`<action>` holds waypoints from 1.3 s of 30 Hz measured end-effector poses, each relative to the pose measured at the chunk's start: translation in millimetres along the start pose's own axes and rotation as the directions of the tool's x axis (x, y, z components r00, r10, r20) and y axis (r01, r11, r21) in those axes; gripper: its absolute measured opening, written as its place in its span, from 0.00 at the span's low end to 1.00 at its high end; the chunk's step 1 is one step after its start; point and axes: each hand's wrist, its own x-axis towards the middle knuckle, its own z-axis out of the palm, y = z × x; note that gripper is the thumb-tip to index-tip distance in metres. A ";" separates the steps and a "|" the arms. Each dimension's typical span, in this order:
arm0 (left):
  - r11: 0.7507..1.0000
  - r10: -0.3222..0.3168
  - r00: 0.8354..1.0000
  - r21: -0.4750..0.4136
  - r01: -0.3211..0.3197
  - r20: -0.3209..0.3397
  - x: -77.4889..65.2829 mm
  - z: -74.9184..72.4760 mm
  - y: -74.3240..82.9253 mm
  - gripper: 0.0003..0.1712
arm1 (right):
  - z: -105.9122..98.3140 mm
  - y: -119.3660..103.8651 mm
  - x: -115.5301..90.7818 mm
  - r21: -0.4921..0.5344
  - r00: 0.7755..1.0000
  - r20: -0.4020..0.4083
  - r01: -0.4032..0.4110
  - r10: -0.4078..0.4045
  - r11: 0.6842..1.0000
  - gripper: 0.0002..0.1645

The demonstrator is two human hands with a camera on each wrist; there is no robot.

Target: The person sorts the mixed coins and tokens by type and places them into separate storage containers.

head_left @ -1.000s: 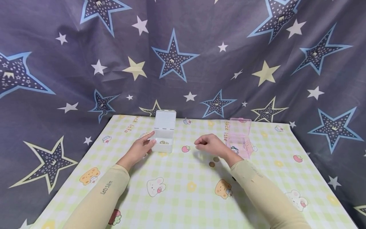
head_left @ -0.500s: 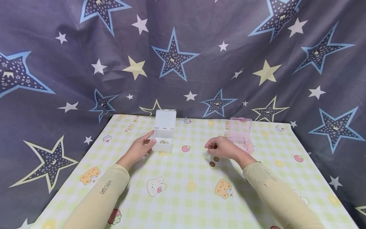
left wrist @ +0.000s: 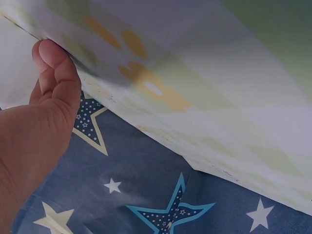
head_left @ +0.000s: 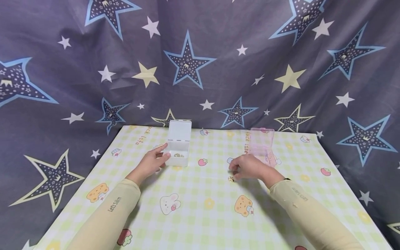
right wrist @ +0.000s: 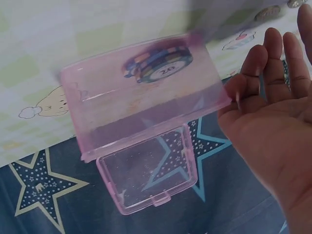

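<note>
My left hand (head_left: 151, 163) touches the left side of a white plastic box (head_left: 178, 161) whose lid stands up, its fingers (left wrist: 58, 61) fairly straight. Several gold coins (head_left: 178, 155) lie inside the box. My right hand (head_left: 250, 166) is low over the table, fingertips down beside a gold coin (head_left: 231, 179). In the right wrist view, its fingers (right wrist: 273, 53) are loosely bent, with nothing seen between them, and two coins (right wrist: 267, 13) lie on the cloth past the fingertips. The hand hides one of these in the head view.
Behind the right hand stands a clear pink box (head_left: 261, 146), lid raised, with poker chips (right wrist: 163, 68) marked 20 inside. A green-checked cartoon tablecloth (head_left: 200, 215) covers the table. A dark star-patterned curtain (head_left: 218, 80) hangs behind its far edge.
My right hand has moved right and nearer to me, coming down over the coins and covering one of them. The left hand has stayed against the white box.
</note>
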 end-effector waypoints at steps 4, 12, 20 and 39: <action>1.000 -0.015 1.000 -0.005 0.015 0.001 0.0 0.3 0.4 0.39 | 4.1 -3.4 3.2 -0.071 0.999 0.011 -0.033 0.034 0.997 0.18; 1.000 -0.021 1.000 -0.006 0.021 0.002 1.9 0.3 0.4 0.39 | 6.7 -9.6 10.9 -0.091 1.000 0.010 -0.023 0.024 0.996 0.20; 0.999 -0.032 0.999 -0.005 0.032 -0.005 2.7 0.8 1.7 0.40 | 11.8 -16.6 22.7 -0.008 0.999 0.025 -0.029 0.029 1.000 0.17; 1.000 -0.022 1.000 -0.016 0.022 -0.003 3.6 0.6 -1.4 0.40 | 14.8 -24.8 54.9 0.209 0.978 0.134 -0.188 0.162 0.960 0.07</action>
